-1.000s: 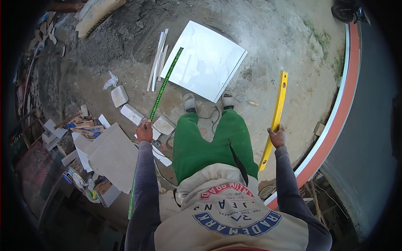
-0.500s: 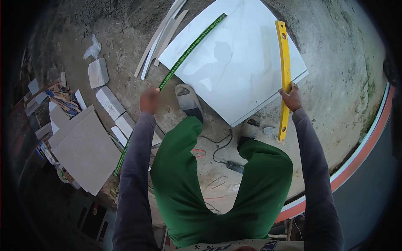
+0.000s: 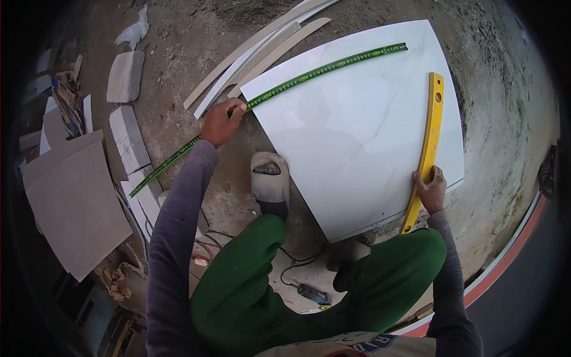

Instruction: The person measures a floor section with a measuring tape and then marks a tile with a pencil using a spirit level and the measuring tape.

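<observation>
My left hand (image 3: 223, 122) is closed on a green tape measure blade (image 3: 321, 72) near the left corner of a large white tile (image 3: 357, 143). The blade stretches from my fingers across the tile's far part, and its other stretch trails down to the left past my wrist. My right hand (image 3: 431, 188) grips a long yellow spirit level (image 3: 432, 128) below its middle. The level slants over the tile's right side, its near end close to my right knee. Whether the level rests flat on the tile, I cannot tell.
Narrow cut tile strips (image 3: 262, 56) lie beyond my left hand. Pale blocks (image 3: 129, 137) line the left, beside a beige tile (image 3: 77, 202) and scraps. A corded power tool (image 3: 313, 294) lies between my legs. My left shoe (image 3: 269, 177) stands beside the white tile.
The blade now reaches farther right across the tile, lying along its far side. My right hand and the level have come lower and to the right; my view has shifted and my knees bend more.
</observation>
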{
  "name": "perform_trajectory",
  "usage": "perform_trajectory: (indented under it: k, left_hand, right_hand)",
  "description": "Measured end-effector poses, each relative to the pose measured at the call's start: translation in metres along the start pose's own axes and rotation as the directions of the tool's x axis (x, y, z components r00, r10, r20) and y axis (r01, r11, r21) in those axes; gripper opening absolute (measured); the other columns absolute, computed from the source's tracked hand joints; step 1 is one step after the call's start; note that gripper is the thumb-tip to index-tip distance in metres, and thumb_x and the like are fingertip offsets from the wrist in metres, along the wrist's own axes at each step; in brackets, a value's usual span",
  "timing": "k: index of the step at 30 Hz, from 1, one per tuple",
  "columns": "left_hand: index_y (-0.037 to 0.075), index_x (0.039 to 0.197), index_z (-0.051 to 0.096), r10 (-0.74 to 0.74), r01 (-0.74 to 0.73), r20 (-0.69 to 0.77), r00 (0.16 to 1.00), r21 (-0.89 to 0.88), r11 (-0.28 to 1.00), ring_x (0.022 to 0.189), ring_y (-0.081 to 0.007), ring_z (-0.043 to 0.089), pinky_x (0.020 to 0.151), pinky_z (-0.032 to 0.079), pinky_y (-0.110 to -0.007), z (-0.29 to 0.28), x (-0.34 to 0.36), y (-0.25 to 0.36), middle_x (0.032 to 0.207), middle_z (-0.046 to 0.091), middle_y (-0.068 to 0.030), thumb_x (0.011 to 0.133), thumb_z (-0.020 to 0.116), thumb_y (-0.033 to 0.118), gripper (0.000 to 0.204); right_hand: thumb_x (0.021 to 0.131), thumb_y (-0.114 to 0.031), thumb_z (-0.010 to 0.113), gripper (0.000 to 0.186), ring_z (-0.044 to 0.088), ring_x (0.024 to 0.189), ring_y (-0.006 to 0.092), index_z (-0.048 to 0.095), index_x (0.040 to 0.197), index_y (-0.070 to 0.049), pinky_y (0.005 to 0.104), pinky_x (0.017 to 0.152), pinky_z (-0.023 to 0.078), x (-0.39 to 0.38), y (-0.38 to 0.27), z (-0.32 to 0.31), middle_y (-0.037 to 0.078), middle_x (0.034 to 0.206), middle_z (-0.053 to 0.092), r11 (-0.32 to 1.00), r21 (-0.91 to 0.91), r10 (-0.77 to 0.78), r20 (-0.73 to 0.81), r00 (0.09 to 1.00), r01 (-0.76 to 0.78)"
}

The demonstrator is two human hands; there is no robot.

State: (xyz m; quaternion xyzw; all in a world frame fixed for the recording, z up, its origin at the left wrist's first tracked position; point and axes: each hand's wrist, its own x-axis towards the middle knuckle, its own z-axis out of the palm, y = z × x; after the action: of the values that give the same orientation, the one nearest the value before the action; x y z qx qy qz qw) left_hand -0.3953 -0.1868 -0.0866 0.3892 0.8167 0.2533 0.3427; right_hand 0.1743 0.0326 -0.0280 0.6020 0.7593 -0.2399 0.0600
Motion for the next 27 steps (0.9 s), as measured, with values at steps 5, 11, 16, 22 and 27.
perform_trajectory:
  k: [5, 11, 16, 22, 27]
  left_hand:
    - [-0.001, 0.105, 0.071, 0.070, -0.072, -0.056, 0.996, -0.032, 0.997, 0.077, -0.0152, 0.062, 0.075, 0.050, -0.034, 0.000, 0.001, -0.008, 0.084, 0.069, -0.0083, 0.101, 0.064, 0.027, 0.029]
    - [-0.001, 0.103, 0.070, 0.099, -0.099, -0.047, 0.994, -0.005, 0.995, 0.077, -0.0213, 0.064, 0.077, 0.050, -0.038, -0.001, 0.007, -0.005, 0.081, 0.067, -0.0123, 0.099, 0.063, 0.022, 0.024]
    - [0.001, 0.104, 0.071, 0.028, -0.027, 0.016, 0.999, -0.048, 0.999, 0.074, -0.0169, 0.065, 0.073, 0.051, -0.035, 0.007, 0.012, 0.002, 0.077, 0.068, -0.0099, 0.101, 0.061, 0.021, 0.023]
    - [-0.002, 0.114, 0.069, 0.047, -0.048, -0.024, 0.999, -0.086, 0.995, 0.075, -0.0117, 0.061, 0.067, 0.051, -0.030, 0.008, 0.005, -0.007, 0.082, 0.066, -0.0055, 0.105, 0.058, 0.017, 0.024]
    - [-0.002, 0.111, 0.068, 0.072, -0.069, 0.029, 0.997, -0.097, 0.993, 0.076, -0.0100, 0.058, 0.066, 0.049, -0.029, 0.017, 0.008, 0.007, 0.082, 0.063, -0.0039, 0.106, 0.056, 0.018, 0.023]
  right_hand:
    - [0.087, -0.031, 0.079, 0.064, 0.067, 0.107, 0.0443, 0.058, 0.132, 0.009, 0.0477, 0.091, 0.055, -0.015, -0.005, 0.022, 0.028, 0.122, 0.065, 1.000, -0.004, -0.004, -0.177, 0.984, 0.003]
    - [0.089, -0.031, 0.079, 0.051, 0.069, 0.102, 0.0405, 0.059, 0.124, 0.000, 0.0472, 0.084, 0.058, -0.037, -0.001, 0.042, 0.022, 0.116, 0.067, 0.998, -0.064, 0.005, -0.314, 0.949, -0.026]
    - [0.090, -0.027, 0.078, 0.033, 0.068, 0.101, 0.0370, 0.064, 0.112, -0.007, 0.0449, 0.080, 0.059, -0.049, 0.030, 0.057, 0.019, 0.120, 0.065, 0.996, -0.090, -0.057, -0.418, 0.906, 0.021]
    - [0.090, -0.024, 0.079, 0.019, 0.059, 0.122, 0.0373, 0.070, 0.093, -0.006, 0.0471, 0.091, 0.057, -0.049, 0.019, 0.062, 0.016, 0.131, 0.061, 0.999, -0.054, -0.032, -0.518, 0.855, 0.005]
    - [0.088, -0.023, 0.076, 0.018, 0.055, 0.127, 0.0361, 0.076, 0.095, -0.007, 0.0467, 0.092, 0.057, -0.054, 0.035, 0.057, 0.013, 0.136, 0.058, 0.994, 0.053, -0.058, -0.447, 0.892, 0.091]
